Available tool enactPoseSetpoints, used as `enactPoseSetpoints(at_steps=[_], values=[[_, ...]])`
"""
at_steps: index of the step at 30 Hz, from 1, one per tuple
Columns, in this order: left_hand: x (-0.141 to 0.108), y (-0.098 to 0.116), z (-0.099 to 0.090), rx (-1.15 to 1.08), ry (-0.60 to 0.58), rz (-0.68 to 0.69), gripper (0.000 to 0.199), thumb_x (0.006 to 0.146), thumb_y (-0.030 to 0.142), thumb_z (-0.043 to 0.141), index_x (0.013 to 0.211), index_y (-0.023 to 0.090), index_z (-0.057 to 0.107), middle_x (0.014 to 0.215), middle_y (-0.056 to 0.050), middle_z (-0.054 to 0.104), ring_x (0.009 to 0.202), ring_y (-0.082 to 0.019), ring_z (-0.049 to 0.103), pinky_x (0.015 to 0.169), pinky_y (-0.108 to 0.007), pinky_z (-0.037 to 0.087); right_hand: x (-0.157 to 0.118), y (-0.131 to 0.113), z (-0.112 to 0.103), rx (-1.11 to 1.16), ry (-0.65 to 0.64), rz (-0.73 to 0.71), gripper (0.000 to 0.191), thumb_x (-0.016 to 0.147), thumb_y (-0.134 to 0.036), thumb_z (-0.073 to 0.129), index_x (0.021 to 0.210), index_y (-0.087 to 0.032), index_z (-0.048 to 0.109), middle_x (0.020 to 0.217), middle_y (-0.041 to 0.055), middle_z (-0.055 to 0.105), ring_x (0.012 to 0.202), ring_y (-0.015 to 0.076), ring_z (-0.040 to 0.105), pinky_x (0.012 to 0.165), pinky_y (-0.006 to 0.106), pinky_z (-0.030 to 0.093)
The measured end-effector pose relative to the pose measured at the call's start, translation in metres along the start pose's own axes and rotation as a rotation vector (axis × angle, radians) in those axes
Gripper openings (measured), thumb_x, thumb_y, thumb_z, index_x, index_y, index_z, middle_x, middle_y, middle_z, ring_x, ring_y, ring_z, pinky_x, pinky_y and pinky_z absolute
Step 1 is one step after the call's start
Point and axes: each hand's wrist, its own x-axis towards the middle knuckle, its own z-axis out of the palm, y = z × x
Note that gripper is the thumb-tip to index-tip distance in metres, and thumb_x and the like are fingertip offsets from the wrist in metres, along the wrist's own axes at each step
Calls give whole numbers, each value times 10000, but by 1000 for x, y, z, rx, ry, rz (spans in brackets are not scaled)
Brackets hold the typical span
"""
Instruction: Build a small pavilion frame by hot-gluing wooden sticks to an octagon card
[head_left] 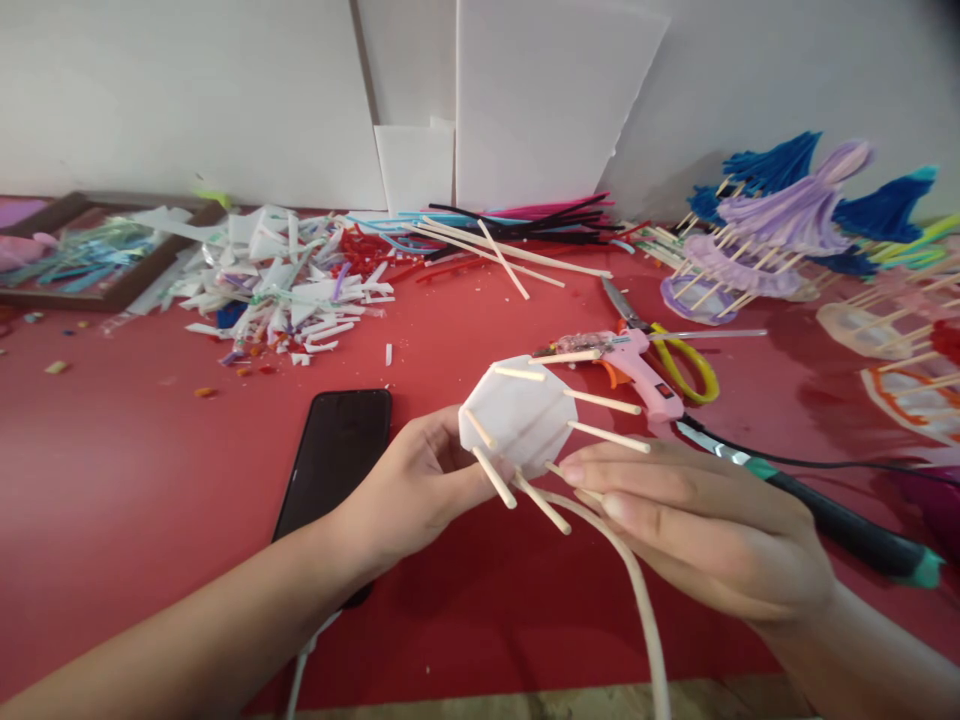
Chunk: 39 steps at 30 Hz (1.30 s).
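Note:
My left hand [431, 475] grips a small white octagonal foam piece [517, 415] by its left and lower edge. Several short pale wooden sticks stand out from around its rim, tilted toward me. My right hand [705, 510] pinches one wooden stick [589, 493] between thumb and fingers at the piece's lower right edge. A cream pipe cleaner [637, 580] curves from beneath the piece down to the table's front edge; I cannot tell whether it is attached. Just beyond the piece lies a pink glue gun [637, 370].
A black phone [334, 450] lies left of my left hand. Behind are white foam scraps [262, 270], pipe cleaners [525, 220] and a brown-framed tray [112, 295]. Scissors [686, 375] and a green-and-black-handled tool [840, 520] lie to the right, near small carousel-like crafts [780, 220].

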Motion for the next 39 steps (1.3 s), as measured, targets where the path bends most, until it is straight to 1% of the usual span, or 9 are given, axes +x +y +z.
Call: enactPoseSetpoints(at_steps=[5,9,12,16,19,23,29,34,39], values=[[1,-2,-2,22,-10,18,87,717,156,705,788,134,660,872,-25,721,853,-155,632,837,-242,466,-8,2,-1,-4,11,20,333,723,37,624,964,-192,625,868,46,724,848,165,693,745,256,619],[0,-2,-3,29,-22,20,95,745,220,697,757,135,657,892,-35,719,875,-165,630,841,-254,469,-11,4,0,23,-6,71,245,799,-33,581,960,-209,634,857,41,722,803,157,698,696,245,624],[0,-2,-2,20,-22,17,110,745,233,701,797,139,678,922,-41,723,898,-175,632,852,-270,474,-7,2,0,9,6,72,249,788,-15,579,944,-202,632,826,36,724,802,161,700,719,249,623],[0,-3,-2,29,-27,20,142,747,224,702,872,157,706,948,-33,730,894,-168,643,857,-261,473,-1,-1,-1,-16,-21,-27,329,700,48,637,939,-178,619,849,54,728,858,175,694,770,268,616],[0,-3,-2,14,-28,23,217,750,218,702,964,184,708,975,-24,731,935,-175,647,857,-250,472,-5,0,-2,-16,-27,-8,353,703,47,637,972,-180,611,880,62,724,873,176,689,757,276,620],[-1,-2,-1,-4,-30,17,255,746,212,708,1001,200,706,1008,-23,731,987,-188,644,854,-242,476,-15,4,-2,-42,-19,-4,332,747,1,636,1011,-200,613,944,68,714,902,167,678,757,267,616],[0,-1,0,-43,-54,17,247,771,203,684,1017,210,706,1033,-27,729,1002,-183,652,839,-226,493,-11,-1,-1,8,-33,188,243,827,-44,551,995,-199,634,896,49,723,872,163,690,749,252,618],[-1,-3,-1,-73,-67,4,254,780,204,681,1034,209,697,1065,-34,720,1032,-189,648,855,-228,501,-4,0,0,-27,-5,-7,315,719,36,627,947,-181,626,848,48,728,855,173,695,781,256,610],[-2,-3,-2,-64,-80,-7,235,790,222,677,1023,213,697,1045,-27,726,1010,-183,657,846,-225,506,-10,4,-1,-18,1,17,337,727,36,621,978,-187,621,882,47,728,880,163,689,782,244,607]])
